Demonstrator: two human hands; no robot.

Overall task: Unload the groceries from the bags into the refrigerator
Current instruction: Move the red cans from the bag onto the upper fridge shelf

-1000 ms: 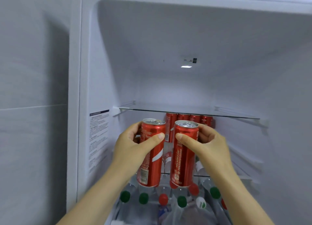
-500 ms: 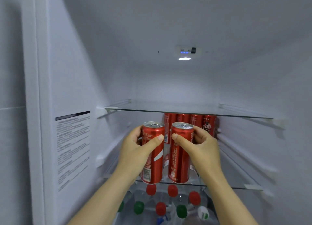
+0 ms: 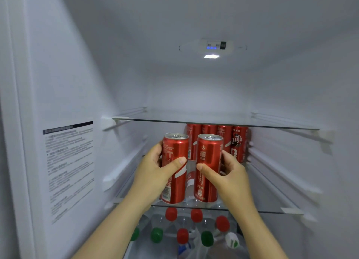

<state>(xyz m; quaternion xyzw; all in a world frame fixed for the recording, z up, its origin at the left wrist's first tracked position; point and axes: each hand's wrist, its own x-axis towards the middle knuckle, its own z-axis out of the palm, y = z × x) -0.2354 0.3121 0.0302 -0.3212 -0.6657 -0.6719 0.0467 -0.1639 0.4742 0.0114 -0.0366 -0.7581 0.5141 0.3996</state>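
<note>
1. There is only one view, from my head. It looks straight into the refrigerator [image 3: 77, 83]. I see no bags in it.
2. My left hand [image 3: 155, 173] grips one red can, the left can [image 3: 174, 146]. My fingers are curled round its far side and my thumb lies across the front.
3. My right hand [image 3: 231, 175] grips the right can [image 3: 208, 155] the same way.
4. Both cans stand straight up with their tops up. They are side by side, near each other, with a thin gap between them.
5. The bottoms of the cans are low over the front of the middle glass shelf [image 3: 262, 211]. I cannot tell if they touch it yet.
6. What matters for the next move is that the free room lies straight ahead, deeper in and away from me. A back row [image 3: 238, 146] of red cans stands at the back of this shelf, more to the right. That puts it right behind the right can, while the left can has more bare shelf behind it. (I think the left one can slide in further.) Both hands are about as near to the shelf as each other.
7. The top glass shelf [image 3: 213, 120] hangs just above the can tops, so I think I should keep the cans low and upright.
8. Counting the cans: two are in my hands and four are in the back row, which makes six.
9. Under the shelf are bottles [image 3: 182, 236]. I count four red caps, three green caps and one white cap, so eight in all.
</note>
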